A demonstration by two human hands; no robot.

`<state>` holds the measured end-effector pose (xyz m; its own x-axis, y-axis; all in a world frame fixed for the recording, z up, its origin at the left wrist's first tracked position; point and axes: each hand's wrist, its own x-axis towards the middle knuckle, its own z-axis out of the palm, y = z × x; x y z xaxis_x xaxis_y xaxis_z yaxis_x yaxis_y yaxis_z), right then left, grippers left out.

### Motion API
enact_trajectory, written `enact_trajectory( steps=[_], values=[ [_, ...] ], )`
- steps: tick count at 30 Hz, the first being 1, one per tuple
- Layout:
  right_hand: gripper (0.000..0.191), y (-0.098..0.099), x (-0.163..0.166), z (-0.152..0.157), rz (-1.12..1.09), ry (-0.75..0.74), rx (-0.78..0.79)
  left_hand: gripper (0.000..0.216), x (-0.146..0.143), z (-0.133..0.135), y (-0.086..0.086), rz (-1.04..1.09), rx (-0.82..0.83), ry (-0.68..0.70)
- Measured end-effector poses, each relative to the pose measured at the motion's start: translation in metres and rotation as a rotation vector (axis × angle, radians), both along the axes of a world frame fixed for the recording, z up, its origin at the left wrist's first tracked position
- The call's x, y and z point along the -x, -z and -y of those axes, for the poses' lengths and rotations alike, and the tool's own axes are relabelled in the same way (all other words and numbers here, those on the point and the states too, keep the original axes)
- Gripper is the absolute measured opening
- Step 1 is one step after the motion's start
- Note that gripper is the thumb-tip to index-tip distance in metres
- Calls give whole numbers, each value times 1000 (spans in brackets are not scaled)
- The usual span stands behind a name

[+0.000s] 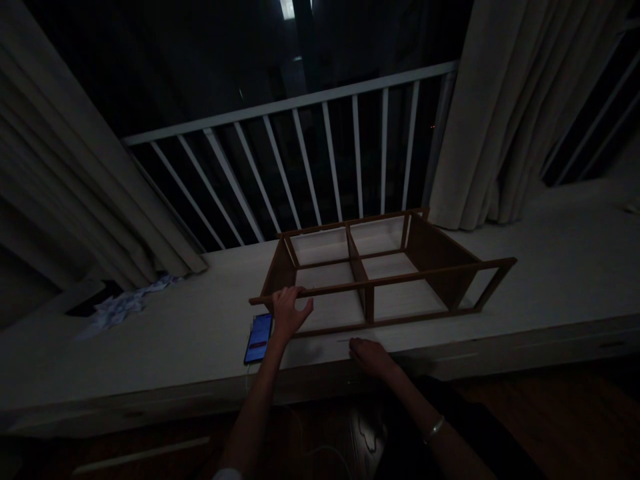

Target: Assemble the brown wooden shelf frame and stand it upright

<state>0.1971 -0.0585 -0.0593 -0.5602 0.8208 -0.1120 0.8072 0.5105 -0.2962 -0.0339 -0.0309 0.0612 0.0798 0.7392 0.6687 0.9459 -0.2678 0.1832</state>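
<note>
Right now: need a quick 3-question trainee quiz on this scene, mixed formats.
1. True or false: the left hand grips a rail of the wooden frame.
2. What lies on the ledge just left of that hand? A) a lit phone B) a mug C) a hammer
3. Fill in: the right hand rests near the ledge's front ____.
Key: 1 true; 2 A; 3 edge.
</note>
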Motion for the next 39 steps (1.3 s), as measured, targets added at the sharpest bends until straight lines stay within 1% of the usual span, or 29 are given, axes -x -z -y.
enact_trajectory(
  steps=[3, 6, 7, 9, 11, 13, 16, 17, 19, 23, 29, 34, 39],
  values=[
    [26, -2, 2, -1, 6, -3, -2, 34, -1, 5, -4, 24, -15, 32],
    [26, -3, 4, -1, 14, -8, 1, 43, -8, 13, -5, 60, -102, 16],
    [26, -3, 4, -2, 18, -8, 3, 43, -12, 16, -3, 84, -146, -1],
    [25, -4, 5, -2, 25, -10, 12, 34, -23, 22, 2, 166, -216, -45],
    [26, -4, 5, -3, 27, -11, 19, 24, -35, 25, 8, 287, -221, -64],
    [26, -3, 4, -3, 25, -11, 25, 18, -47, 25, 13, 480, -229, -88],
    [27, -3, 4, -3, 20, -15, 35, 21, -64, 19, 16, 775, -224, -151],
    [27, -3, 4, -3, 17, -19, 39, 22, -69, 16, 16, 839, -227, -167],
    [27, -3, 4, -3, 11, -27, 47, 24, -77, 12, 16, 901, -217, -173],
    [26, -1, 3, -3, -1, -37, 53, 23, -84, 9, 19, 929, -216, -196],
    [27, -2, 3, -3, 0, -34, 64, 20, -83, 10, 25, 913, -217, -234],
    [28, -5, 4, -4, 6, -35, 57, 19, -84, 10, 22, 891, -217, -240],
    [29, -3, 4, -4, 15, -27, 45, 18, -84, 9, 20, 829, -228, -256]
  ],
)
